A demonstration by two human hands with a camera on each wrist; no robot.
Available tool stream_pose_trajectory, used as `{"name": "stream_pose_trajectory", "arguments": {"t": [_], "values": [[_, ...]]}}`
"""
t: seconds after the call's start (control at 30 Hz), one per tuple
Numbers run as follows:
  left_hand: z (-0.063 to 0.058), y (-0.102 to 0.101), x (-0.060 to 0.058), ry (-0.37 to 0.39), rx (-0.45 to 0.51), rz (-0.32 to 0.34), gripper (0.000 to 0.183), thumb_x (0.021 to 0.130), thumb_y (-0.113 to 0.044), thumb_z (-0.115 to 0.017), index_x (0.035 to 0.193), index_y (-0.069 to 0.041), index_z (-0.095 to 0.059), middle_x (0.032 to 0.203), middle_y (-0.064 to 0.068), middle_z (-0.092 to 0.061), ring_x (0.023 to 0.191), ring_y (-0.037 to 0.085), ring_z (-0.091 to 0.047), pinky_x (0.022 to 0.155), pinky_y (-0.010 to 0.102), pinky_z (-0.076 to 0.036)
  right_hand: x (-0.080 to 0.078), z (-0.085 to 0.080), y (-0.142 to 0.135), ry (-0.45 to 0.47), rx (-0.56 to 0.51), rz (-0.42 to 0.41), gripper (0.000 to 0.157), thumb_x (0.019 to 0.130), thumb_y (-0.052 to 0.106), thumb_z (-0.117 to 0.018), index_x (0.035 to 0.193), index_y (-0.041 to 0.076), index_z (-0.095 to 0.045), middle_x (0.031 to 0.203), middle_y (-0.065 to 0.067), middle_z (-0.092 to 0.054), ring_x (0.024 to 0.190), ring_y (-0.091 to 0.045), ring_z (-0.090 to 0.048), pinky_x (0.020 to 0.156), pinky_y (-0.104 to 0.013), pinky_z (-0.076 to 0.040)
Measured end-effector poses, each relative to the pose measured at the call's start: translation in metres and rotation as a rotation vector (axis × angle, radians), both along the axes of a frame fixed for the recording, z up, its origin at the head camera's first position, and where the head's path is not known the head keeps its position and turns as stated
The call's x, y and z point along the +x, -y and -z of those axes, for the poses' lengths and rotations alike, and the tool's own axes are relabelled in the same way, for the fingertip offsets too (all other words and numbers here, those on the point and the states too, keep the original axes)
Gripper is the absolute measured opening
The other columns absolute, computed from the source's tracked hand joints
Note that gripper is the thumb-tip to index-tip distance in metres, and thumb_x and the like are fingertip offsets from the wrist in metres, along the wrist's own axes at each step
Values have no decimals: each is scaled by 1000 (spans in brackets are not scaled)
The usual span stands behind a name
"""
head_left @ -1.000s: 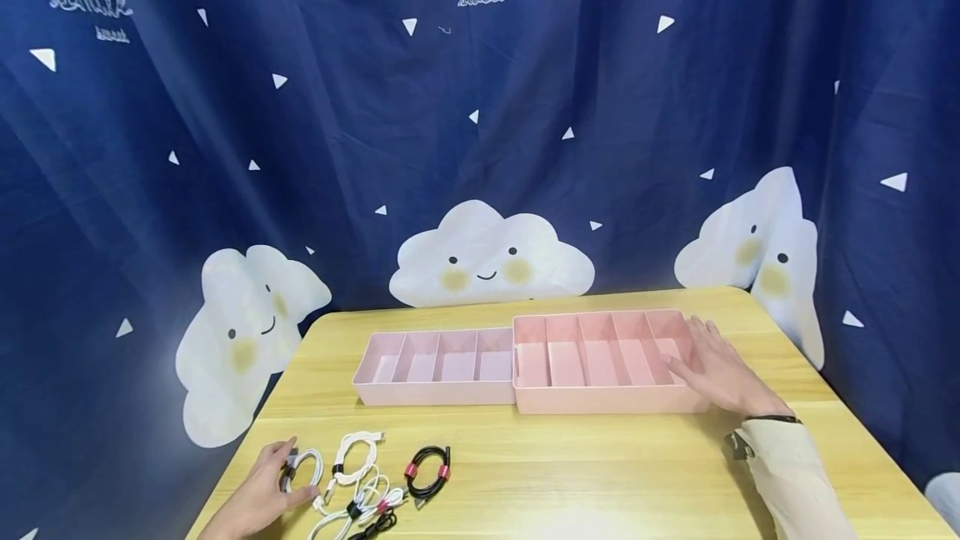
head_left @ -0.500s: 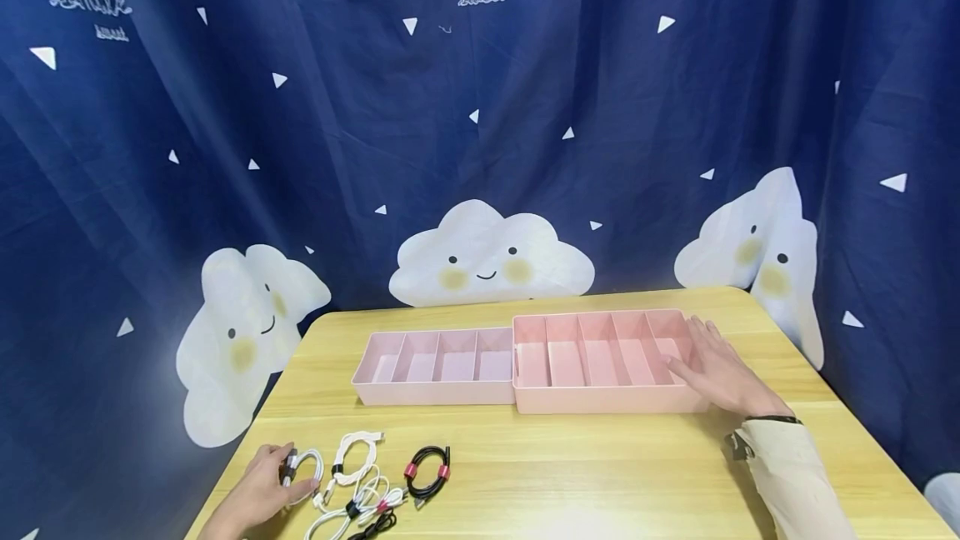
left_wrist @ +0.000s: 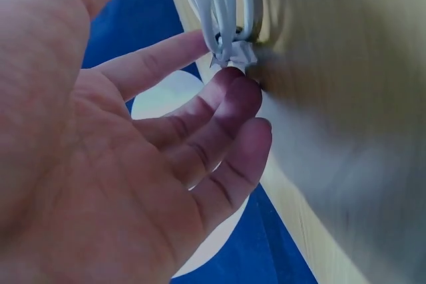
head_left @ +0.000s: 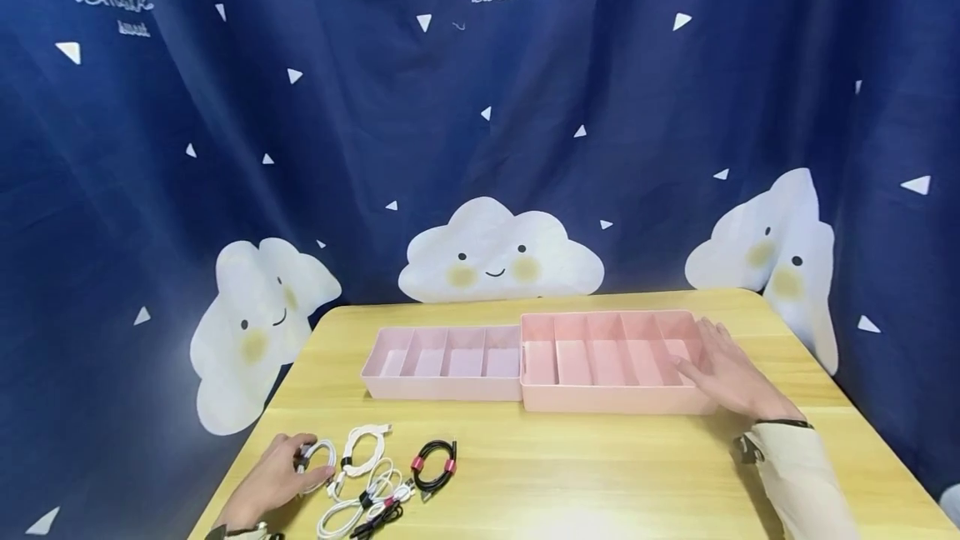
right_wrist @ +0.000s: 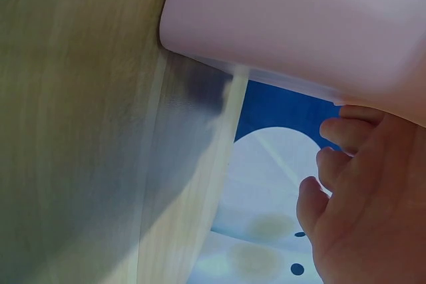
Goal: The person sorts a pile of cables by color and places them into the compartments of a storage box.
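My left hand [head_left: 272,477] is at the front left of the table, thumb and fingers pinching a coiled white cable [head_left: 327,450]. In the left wrist view, loops of the white cable [left_wrist: 223,4] are at the index fingertip, and the other fingers bend loosely below. My right hand [head_left: 738,377] rests against the right end of the pink divided box [head_left: 615,399], its fingers fairly straight along the outside and its thumb over the rim. The right wrist view has the box's end wall [right_wrist: 286,24] above the fingers.
A lilac divided box [head_left: 442,389] stands against the pink box's left side. Near my left hand lie a white cable coil [head_left: 351,455], tangled white cables [head_left: 337,510], a short black cable [head_left: 378,521] and a black coil with red ties [head_left: 417,473]. A curtain hangs behind the table [head_left: 570,473].
The head view has shifted slightly. My left hand has closed in on the white cable coil and draws it up a little. The right hand stays at the pink box.
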State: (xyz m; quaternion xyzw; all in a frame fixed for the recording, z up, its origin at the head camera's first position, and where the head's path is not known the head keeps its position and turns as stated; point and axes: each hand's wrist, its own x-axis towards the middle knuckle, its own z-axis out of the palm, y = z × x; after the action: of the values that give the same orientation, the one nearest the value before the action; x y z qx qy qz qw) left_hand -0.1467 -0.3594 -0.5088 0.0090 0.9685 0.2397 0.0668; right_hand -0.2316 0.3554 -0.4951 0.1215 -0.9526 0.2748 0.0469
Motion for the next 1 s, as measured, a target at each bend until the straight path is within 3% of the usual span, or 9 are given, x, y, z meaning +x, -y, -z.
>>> {"name": "stream_pose_trajectory", "arguments": {"t": [0.23, 0.53, 0.7, 0.9, 1.0], "values": [[-1, -11, -6, -80, -16, 44, 59, 82, -34, -85, 123, 5, -68, 93, 6, -56, 87, 17, -44, 71, 26, -40, 6, -4, -7, 12, -7, 4, 96, 104, 50, -51, 160, -13, -5, 163, -44, -5, 151, -64, -3, 120, -75, -9], [-2, -8, 0, 7, -63, -34, 78, 78, -43, -88, 132, 6, -60, 106, 14, -59, 94, 22, -52, 80, 39, -50, 5, -4, 0, 14, -48, -20, 95, 104, 48, -52, 160, -12, -5, 164, -42, -4, 153, -62, 0, 121, -74, -7], [-3, -5, 1, 35, -117, -55, 100, 78, -52, -86, 137, 18, -47, 115, 29, -61, 105, 41, -62, 88, 55, -55, 3, -3, 1, 4, -46, -23, 95, 104, 48, -53, 159, -14, -7, 165, -42, -5, 154, -60, 0, 123, -71, -6], [-5, -6, 0, 4, -111, -72, 81, 75, -46, -90, 118, 17, -62, 101, 17, -71, 94, 32, -67, 80, 49, -57, 2, 0, -1, -2, -39, -16, 96, 104, 49, -53, 159, -15, -7, 164, -42, -5, 154, -60, -2, 124, -70, -6], [-4, -6, 0, -7, -112, -79, 77, 75, -45, -90, 115, 16, -65, 100, 18, -74, 91, 31, -69, 77, 48, -58, 2, 0, -2, 0, -36, -9, 96, 104, 49, -53, 159, -15, -7, 165, -42, -5, 154, -60, -2, 124, -71, -6]]}}
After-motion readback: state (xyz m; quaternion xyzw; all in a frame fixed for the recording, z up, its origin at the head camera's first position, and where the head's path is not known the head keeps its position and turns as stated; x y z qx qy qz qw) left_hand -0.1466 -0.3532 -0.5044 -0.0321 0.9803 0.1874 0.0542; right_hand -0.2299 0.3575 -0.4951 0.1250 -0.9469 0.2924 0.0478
